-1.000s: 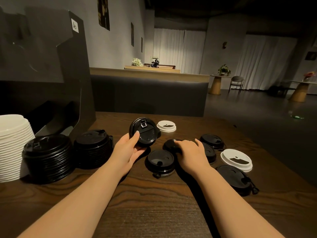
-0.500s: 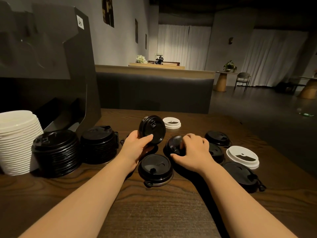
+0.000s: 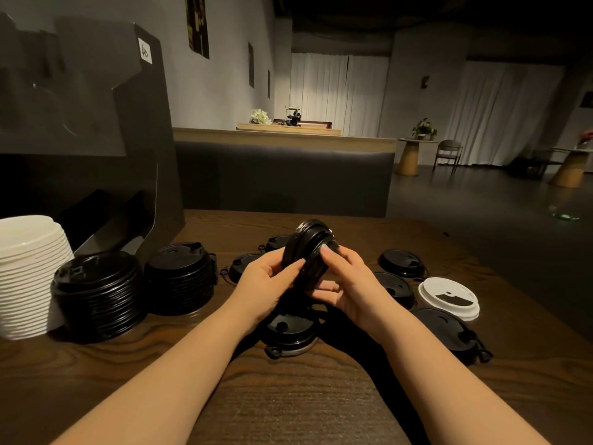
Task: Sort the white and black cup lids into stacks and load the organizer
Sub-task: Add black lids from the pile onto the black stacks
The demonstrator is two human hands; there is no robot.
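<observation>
Both hands hold black lids (image 3: pixel 308 248) pressed together on edge above the middle of the table. My left hand (image 3: pixel 266 284) grips them from the left, my right hand (image 3: pixel 348 284) from the right. Below them lies a loose black lid (image 3: pixel 288 330). More loose black lids lie at the right (image 3: pixel 401 263), (image 3: pixel 444 329) and behind my hands (image 3: pixel 245 263). One white lid (image 3: pixel 449 297) lies at the right. At the left stand a white lid stack (image 3: pixel 29 271) and two black lid stacks (image 3: pixel 98 293), (image 3: pixel 179 276). The black organizer (image 3: pixel 96 139) rises behind them.
The dark wooden table (image 3: pixel 288 406) reaches to a black upholstered bench back (image 3: pixel 282 178) at its far edge. Its right edge drops off to open floor with round tables and a chair far off.
My right hand picked a black lid off the table and brought it against the lid in my left hand. Both hands rose and met above the table. The small white lid is now hidden.
</observation>
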